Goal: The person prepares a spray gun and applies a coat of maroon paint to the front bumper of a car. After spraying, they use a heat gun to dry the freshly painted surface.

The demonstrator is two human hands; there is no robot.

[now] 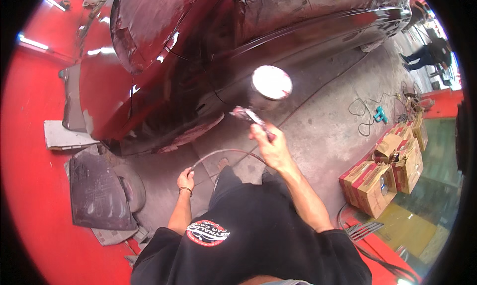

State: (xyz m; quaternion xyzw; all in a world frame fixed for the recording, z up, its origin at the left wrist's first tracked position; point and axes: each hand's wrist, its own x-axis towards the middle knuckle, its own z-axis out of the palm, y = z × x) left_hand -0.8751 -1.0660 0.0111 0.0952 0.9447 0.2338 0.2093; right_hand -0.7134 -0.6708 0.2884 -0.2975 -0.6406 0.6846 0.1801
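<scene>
Red walls [35,96] and a dusty, stained concrete floor [323,121] frame this workshop, where a person in a black shirt [278,225] stands beside a glossy dark-red car [184,91], its windows under wrinkled, paint-misted film [278,11]. A round emblem [207,233] in red, white and black carries lettering on the shirt; red printed bands run along the brown cardboard boxes [370,185], one flap raised, at the right.

The right hand [272,141] has its fingers wrapped around the handle of a paint-smeared spray gun [256,120], held in front of the person and well clear of the car's side. A round white lid [272,82] shows just beyond it, blurred where the two would meet. The left hand [186,178], fingers closed on a thin, reddish hose [228,151], holds its curve out toward the right wrist.

A teal tool [380,115] lies on the concrete near the boxes. At the left, a scuffed dark panel [97,195] leans over a tyre [131,185].
</scene>
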